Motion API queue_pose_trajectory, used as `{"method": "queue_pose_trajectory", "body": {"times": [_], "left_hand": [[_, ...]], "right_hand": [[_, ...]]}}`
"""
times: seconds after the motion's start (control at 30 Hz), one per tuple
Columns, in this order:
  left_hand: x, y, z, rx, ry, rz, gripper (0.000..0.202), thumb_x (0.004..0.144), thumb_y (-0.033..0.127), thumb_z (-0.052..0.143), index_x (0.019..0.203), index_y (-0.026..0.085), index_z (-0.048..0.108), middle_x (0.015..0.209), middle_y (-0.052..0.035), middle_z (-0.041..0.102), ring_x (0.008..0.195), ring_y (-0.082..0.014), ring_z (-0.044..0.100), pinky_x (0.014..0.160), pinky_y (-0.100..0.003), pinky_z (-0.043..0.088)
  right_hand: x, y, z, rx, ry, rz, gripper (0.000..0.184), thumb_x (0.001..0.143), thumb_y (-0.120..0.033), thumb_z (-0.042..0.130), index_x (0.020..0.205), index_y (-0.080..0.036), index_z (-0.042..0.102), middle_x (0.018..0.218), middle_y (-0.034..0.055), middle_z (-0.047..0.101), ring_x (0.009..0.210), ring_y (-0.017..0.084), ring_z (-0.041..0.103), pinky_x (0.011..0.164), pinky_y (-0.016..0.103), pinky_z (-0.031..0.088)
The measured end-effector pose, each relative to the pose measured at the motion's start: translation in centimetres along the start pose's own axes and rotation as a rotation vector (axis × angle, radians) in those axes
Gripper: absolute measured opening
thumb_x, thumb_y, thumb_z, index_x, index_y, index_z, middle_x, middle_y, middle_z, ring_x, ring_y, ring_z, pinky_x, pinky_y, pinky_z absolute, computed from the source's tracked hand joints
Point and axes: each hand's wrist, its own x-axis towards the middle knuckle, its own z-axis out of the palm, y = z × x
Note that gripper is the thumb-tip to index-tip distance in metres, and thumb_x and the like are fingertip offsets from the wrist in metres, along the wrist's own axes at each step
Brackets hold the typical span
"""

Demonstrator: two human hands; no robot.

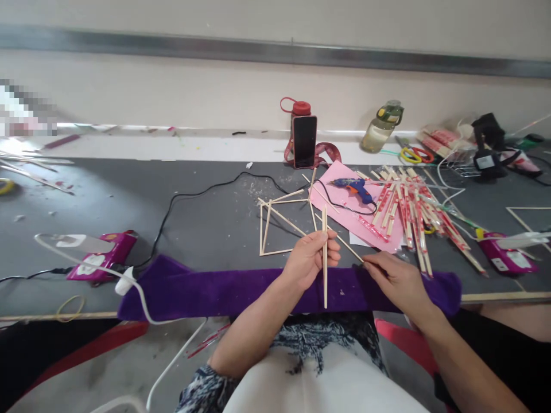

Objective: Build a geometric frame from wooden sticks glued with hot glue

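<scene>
My left hand [310, 256] is closed around a pair of pale wooden chopsticks [325, 281], held nearly upright above the table edge. A single chopstick [349, 245] slants down to my right hand [396, 282], whose thumb and fingers pinch its near end. Its far end passes behind my left hand. Just beyond, a frame of joined chopsticks [261, 229] stands on the table, partly hidden by my left hand. A blue hot glue gun [355, 188] rests on a pink sheet [329, 182], beside a heap of chopsticks in red-and-clear wrappers [404, 201].
A purple cloth [241, 289] lies along the front edge. A phone [305, 140] leans on a red-capped bottle [301, 107]; a greenish bottle [381, 129] stands farther right. Magenta power strips [103, 255] sit left and right, with a black cord [206, 186] crossing the grey table. Scissors [416, 155] lie behind.
</scene>
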Motion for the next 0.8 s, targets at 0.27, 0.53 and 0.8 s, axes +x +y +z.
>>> {"method": "queue_pose_trajectory", "body": {"times": [0.27,0.53,0.8], "left_hand": [[-0.4,-1.5,0.0,0.11,-0.06,-0.088,0.033,0.076,0.04,0.074,0.089,0.01,0.066,0.067,-0.0018,0.066,0.051,-0.0098,0.062,0.048,-0.019,0.052],[-0.5,-2.4,0.0,0.16,-0.053,-0.097,0.039,0.072,0.045,0.074,0.089,0.011,0.066,0.067,-0.0017,0.065,0.05,-0.0099,0.062,0.047,-0.019,0.05],[-0.5,-2.8,-0.1,0.16,-0.092,-0.118,0.04,0.074,0.045,0.073,0.091,0.011,0.066,0.067,-0.002,0.066,0.051,-0.0109,0.063,0.047,-0.02,0.05]], "right_hand": [[0.5,0.9,2.1,-0.525,-0.061,0.06,0.024,0.096,-0.035,0.05,0.093,-0.021,0.07,0.086,0.0021,0.071,0.066,0.016,0.065,0.051,0.029,0.032],[0.2,1.5,1.2,-0.441,0.001,0.108,0.02,0.091,-0.032,0.051,0.086,-0.019,0.066,0.081,0.0024,0.07,0.066,0.016,0.065,0.055,0.028,0.035],[-0.9,2.4,-0.3,-0.348,0.115,0.257,0.024,0.091,-0.039,0.048,0.088,-0.021,0.064,0.083,0.0032,0.069,0.066,0.019,0.065,0.056,0.029,0.04]]}}
